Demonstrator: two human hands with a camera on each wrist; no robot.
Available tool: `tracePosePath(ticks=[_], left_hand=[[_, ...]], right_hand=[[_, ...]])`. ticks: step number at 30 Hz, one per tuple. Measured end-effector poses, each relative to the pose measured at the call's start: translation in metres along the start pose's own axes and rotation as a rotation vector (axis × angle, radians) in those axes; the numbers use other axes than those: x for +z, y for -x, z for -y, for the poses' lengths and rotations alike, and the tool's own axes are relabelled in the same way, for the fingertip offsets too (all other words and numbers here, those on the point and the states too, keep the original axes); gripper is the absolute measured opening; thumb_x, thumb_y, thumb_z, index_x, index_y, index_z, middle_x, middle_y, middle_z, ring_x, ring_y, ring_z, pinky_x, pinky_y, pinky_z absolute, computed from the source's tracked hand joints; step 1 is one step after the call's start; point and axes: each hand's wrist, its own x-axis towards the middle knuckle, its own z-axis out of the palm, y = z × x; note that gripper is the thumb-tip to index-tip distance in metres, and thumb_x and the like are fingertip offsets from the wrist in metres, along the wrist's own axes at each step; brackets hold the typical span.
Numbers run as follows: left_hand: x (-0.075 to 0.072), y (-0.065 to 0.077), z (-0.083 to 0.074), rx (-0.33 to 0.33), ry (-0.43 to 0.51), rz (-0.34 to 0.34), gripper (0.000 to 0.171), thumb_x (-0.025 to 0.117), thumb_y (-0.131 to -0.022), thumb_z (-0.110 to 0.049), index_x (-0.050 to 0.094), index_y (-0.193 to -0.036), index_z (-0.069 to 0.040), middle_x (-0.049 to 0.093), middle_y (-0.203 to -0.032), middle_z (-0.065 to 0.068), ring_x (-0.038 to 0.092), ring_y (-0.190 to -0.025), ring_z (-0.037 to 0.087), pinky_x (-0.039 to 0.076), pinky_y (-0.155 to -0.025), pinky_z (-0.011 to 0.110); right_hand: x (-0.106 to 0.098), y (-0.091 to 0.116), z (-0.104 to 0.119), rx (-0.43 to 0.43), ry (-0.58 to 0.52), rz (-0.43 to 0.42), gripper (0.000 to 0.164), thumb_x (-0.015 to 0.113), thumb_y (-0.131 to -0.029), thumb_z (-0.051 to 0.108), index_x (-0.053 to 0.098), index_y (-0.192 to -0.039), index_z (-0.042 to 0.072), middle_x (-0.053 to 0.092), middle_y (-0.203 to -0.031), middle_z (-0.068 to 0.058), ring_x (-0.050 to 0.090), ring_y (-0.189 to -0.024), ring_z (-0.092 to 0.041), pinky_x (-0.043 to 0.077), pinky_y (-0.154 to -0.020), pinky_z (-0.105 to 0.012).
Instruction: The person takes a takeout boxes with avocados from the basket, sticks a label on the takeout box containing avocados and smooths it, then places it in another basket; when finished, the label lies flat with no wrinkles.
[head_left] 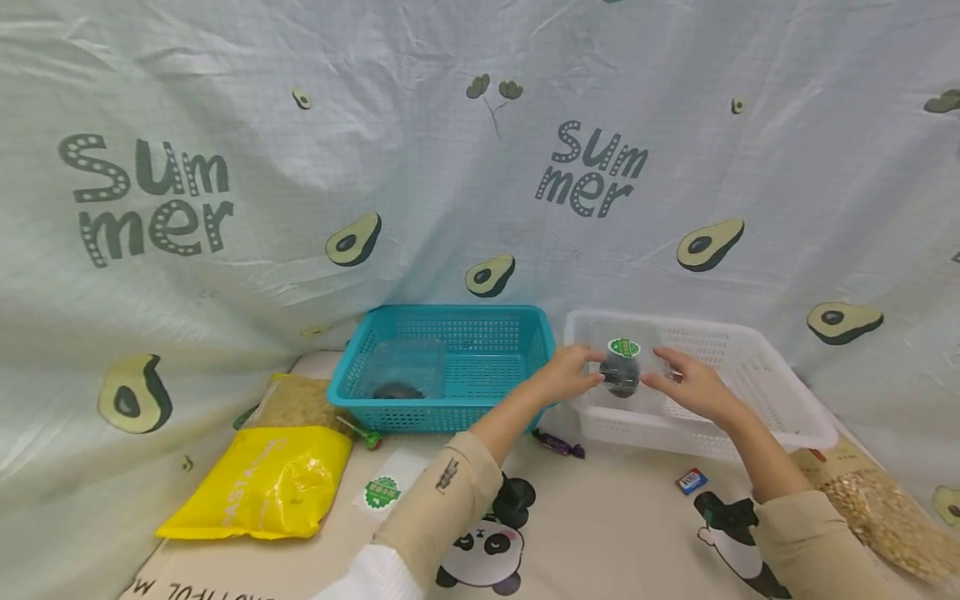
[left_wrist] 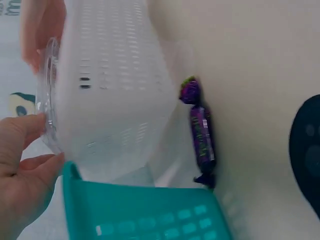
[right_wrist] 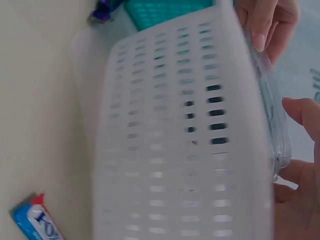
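A clear plastic box (head_left: pixel 597 333) with a green round label and a dark round item inside is held over the front of the white basket (head_left: pixel 757 392). My left hand (head_left: pixel 567 373) grips the box's left edge between thumb and fingers. At the opposite edge, my right hand (head_left: pixel 697 387) holds the box, fingers bent around its side. The right wrist view shows the box (right_wrist: pixel 280 145) rising past the basket's rim, with the right thumb (right_wrist: pixel 300 112) spread from the other fingers. In the left wrist view, the left hand (left_wrist: pixel 25 165) reaches round the near edge.
A teal basket (head_left: pixel 450 417) stands left of the white one, with another clear box (head_left: pixel 405 362) inside. A yellow pasta bag (head_left: pixel 262 483), purple wrapped candy (head_left: pixel 557 443), green lollipop (head_left: pixel 369 435), small blue-red packet (head_left: pixel 691 481) and grain bag (head_left: pixel 877 500) lie around the baskets.
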Motion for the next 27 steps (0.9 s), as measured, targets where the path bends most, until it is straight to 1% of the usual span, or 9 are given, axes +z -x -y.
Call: tracePosePath(ticks=[2,4,8,11,15,18,21,24,27], left_hand=[[0.007,-0.003,-0.002,-0.013,-0.074,0.009,0.030,0.056,-0.087,-0.016,0.059,-0.116,-0.007,0.058,-0.117,0.007,0.054,-0.108,0.016,0.044,-0.085,0.022],[0.012,-0.003,-0.006,-0.019,-0.161,0.050,0.019,0.055,-0.087,-0.013,0.066,-0.101,-0.005,0.064,-0.099,0.005,0.059,-0.089,0.012,0.046,-0.072,0.018],[0.021,-0.002,-0.017,-0.029,-0.345,0.141,0.019,0.051,-0.088,-0.014,0.062,-0.075,-0.007,0.056,-0.068,0.000,0.046,-0.055,0.008,0.037,-0.048,0.016],[0.026,-0.001,-0.022,-0.059,-0.433,0.164,0.022,0.049,-0.090,-0.018,0.060,-0.073,-0.011,0.052,-0.064,-0.002,0.045,-0.051,0.007,0.037,-0.045,0.017],[0.027,0.002,-0.023,-0.066,-0.469,0.167,0.029,0.043,-0.093,-0.024,0.060,-0.072,-0.011,0.051,-0.062,-0.002,0.047,-0.051,0.007,0.038,-0.046,0.018],[0.024,0.006,-0.018,-0.003,-0.425,0.166,0.033,0.040,-0.094,-0.025,0.060,-0.072,-0.011,0.053,-0.065,-0.001,0.048,-0.056,0.008,0.038,-0.050,0.018],[0.016,0.017,-0.008,0.089,-0.392,0.106,0.030,0.041,-0.094,-0.026,0.067,-0.086,-0.013,0.061,-0.083,-0.002,0.054,-0.075,0.008,0.043,-0.063,0.017],[-0.001,0.038,0.010,0.154,-0.402,0.005,0.028,0.043,-0.093,-0.027,0.065,-0.106,-0.016,0.058,-0.112,-0.001,0.051,-0.106,0.012,0.043,-0.086,0.023],[-0.021,0.065,0.036,0.151,-0.417,-0.098,0.030,0.046,-0.092,-0.028,0.059,-0.116,-0.016,0.051,-0.127,0.003,0.043,-0.120,0.018,0.037,-0.097,0.032]], right_hand=[[0.006,-0.002,-0.007,0.046,-0.033,0.055,0.073,0.047,-0.088,0.045,0.027,-0.136,-0.006,0.029,-0.137,-0.029,0.036,-0.117,-0.048,0.038,-0.089,-0.053],[0.010,-0.003,-0.011,0.084,-0.063,0.096,0.073,0.046,-0.088,0.047,0.027,-0.136,-0.005,0.029,-0.136,-0.029,0.035,-0.119,-0.047,0.037,-0.089,-0.054],[0.017,-0.007,-0.014,0.123,0.002,0.145,0.072,0.046,-0.087,0.048,0.032,-0.134,-0.004,0.033,-0.134,-0.030,0.039,-0.117,-0.045,0.038,-0.088,-0.053],[0.020,-0.009,-0.014,0.124,0.084,0.166,0.069,0.047,-0.087,0.046,0.035,-0.132,-0.005,0.037,-0.131,-0.030,0.044,-0.112,-0.045,0.039,-0.086,-0.053],[0.022,-0.011,-0.013,0.113,0.120,0.174,0.065,0.047,-0.089,0.041,0.036,-0.131,-0.006,0.039,-0.128,-0.032,0.045,-0.110,-0.046,0.038,-0.086,-0.054],[0.023,-0.013,-0.011,0.048,0.173,0.112,0.059,0.049,-0.088,0.035,0.040,-0.127,-0.010,0.040,-0.126,-0.034,0.040,-0.112,-0.048,0.034,-0.089,-0.056],[0.027,-0.016,-0.003,-0.040,0.239,-0.009,0.054,0.053,-0.086,0.027,0.044,-0.123,-0.011,0.038,-0.124,-0.037,0.035,-0.113,-0.053,0.028,-0.090,-0.061],[0.037,-0.024,0.013,-0.113,0.252,-0.125,0.050,0.056,-0.084,0.022,0.046,-0.122,-0.009,0.036,-0.126,-0.037,0.031,-0.115,-0.053,0.022,-0.092,-0.064],[0.051,-0.034,0.037,-0.168,0.189,-0.170,0.050,0.056,-0.083,0.021,0.045,-0.124,-0.005,0.035,-0.129,-0.034,0.028,-0.119,-0.050,0.019,-0.094,-0.064]])
